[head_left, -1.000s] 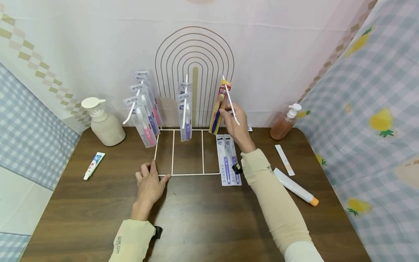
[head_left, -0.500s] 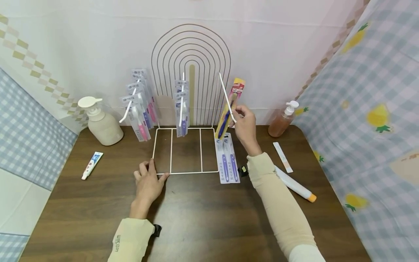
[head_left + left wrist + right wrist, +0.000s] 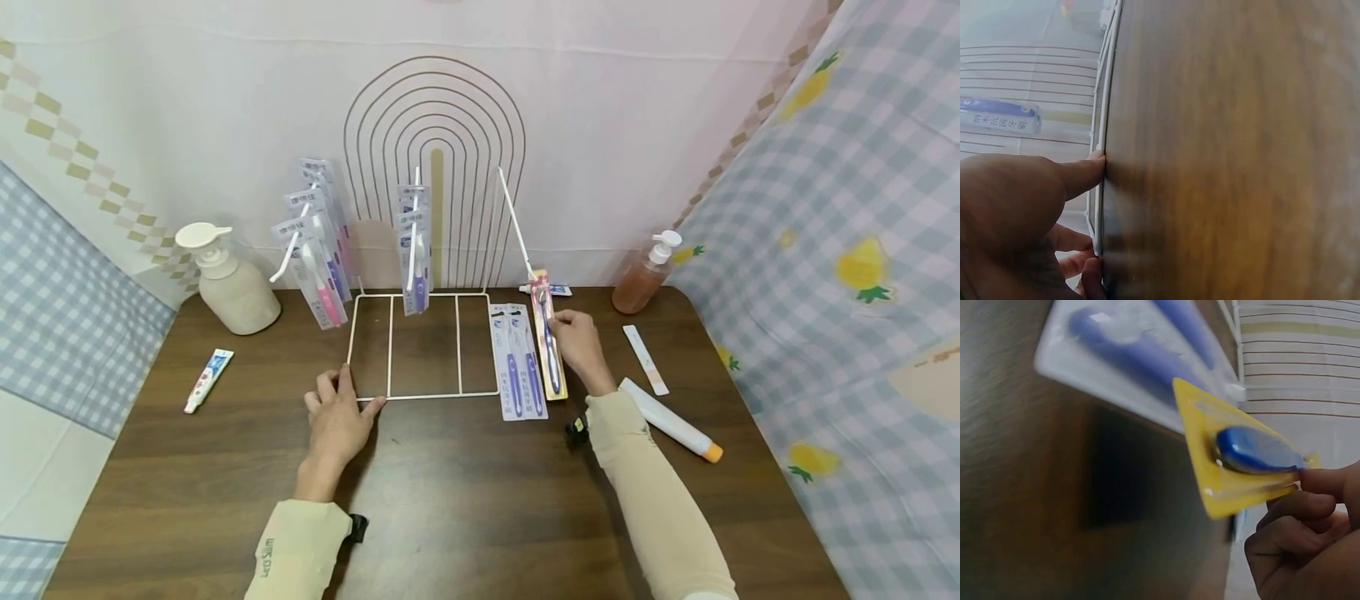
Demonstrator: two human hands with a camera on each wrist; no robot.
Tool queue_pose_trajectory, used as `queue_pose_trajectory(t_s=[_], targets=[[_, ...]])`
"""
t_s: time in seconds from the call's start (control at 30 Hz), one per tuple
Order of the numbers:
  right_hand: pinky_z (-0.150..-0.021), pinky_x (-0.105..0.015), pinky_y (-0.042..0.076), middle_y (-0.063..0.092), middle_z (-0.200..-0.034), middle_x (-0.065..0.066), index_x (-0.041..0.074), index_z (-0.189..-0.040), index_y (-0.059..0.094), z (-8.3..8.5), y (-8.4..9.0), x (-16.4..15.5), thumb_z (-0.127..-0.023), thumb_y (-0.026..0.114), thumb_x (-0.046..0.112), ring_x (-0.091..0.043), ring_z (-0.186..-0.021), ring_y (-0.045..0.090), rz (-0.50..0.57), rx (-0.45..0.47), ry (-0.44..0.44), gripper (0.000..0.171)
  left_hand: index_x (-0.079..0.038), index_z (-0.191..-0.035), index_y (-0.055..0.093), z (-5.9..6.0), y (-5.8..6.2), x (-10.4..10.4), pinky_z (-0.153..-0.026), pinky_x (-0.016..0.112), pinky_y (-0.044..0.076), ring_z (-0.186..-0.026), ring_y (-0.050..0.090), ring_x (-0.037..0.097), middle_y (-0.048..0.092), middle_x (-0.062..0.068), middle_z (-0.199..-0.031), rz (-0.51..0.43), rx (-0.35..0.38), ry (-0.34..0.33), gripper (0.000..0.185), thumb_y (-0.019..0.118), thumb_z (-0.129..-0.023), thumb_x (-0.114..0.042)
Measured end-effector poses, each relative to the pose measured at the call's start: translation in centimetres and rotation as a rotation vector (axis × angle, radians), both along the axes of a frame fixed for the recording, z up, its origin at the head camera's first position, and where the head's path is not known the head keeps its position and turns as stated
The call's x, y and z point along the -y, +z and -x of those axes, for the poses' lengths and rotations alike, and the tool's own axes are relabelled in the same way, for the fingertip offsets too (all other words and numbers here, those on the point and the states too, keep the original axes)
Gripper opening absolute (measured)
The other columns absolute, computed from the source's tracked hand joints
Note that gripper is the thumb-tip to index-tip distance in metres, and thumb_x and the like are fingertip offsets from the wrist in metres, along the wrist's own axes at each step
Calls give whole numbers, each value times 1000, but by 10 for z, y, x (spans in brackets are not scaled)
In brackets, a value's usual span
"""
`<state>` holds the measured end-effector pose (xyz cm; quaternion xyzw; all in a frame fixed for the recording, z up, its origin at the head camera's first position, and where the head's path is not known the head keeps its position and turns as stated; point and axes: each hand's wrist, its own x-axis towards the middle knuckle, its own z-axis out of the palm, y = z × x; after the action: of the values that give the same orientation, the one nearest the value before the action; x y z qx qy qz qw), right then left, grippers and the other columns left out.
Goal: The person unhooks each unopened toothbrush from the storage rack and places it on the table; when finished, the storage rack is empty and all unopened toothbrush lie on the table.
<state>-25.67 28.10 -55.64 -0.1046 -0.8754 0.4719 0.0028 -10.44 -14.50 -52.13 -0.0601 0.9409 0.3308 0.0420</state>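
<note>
table (image 3: 465,500): dark wood, everything sits on it
wire rack (image 3: 423,342): white, its flat base frame lies on the table and the arched back stands against the wall, one bare peg (image 3: 514,221) sticks out on the right side
soap pump (image 3: 228,283): cream bottle, back left, well apart from the hands
orange bottle (image 3: 645,279): pump type, back right corner
hanging packs (image 3: 318,237): toothbrush packs on the left peg, a few more (image 3: 414,246) on the middle peg
white tube (image 3: 670,421): orange cap, lying just beside the right forearm
flat pack (image 3: 517,358): two purple brushes, lying right of the rack base
left hand (image 3: 337,417): relaxed, fingers pressing the front corner of the rack base, not gripping
right hand (image 3: 581,350): pinching the yellow toothbrush pack (image 3: 550,346) at its edge
yellow toothbrush pack: down on the table just beside the flat pack, wrist view shows one end tilted up off the wood (image 3: 1244,453)
small tube (image 3: 207,380): far left, on its own
</note>
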Motion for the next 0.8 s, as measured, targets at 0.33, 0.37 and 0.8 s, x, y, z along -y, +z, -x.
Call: queue_pose_trajectory(t_s=[0.33, 0.37, 0.8], targets=[[-84, -38, 57, 82, -122, -14, 5, -131, 83, -8, -30, -4, -114, 65, 31, -27, -98, 73, -52, 146, -6, 36, 11, -175, 25, 0, 0, 0, -113, 72, 39, -137, 30, 65, 28, 39, -166, -8, 20, 0, 90, 73, -112, -32], [-82, -37, 56, 82, -121, -14, 5, -131, 83, -10, -29, -3, -114, 65, 31, -26, -97, 73, -55, 158, -6, 36, 11, -175, 25, 0, 0, -1, -113, 72, 39, -137, 31, 65, 28, 38, -165, -6, 19, 0, 90, 73, -112, -31], [-81, -40, 57, 83, -121, -17, 3, -131, 83, -34, 0, 19, -113, 67, 30, -27, -94, 73, -75, 182, -58, 37, 10, -176, 24, -1, 6, -2, -114, 71, 39, -140, 31, 64, 27, 37, -166, -2, 40, 10, 90, 73, -113, -32]])
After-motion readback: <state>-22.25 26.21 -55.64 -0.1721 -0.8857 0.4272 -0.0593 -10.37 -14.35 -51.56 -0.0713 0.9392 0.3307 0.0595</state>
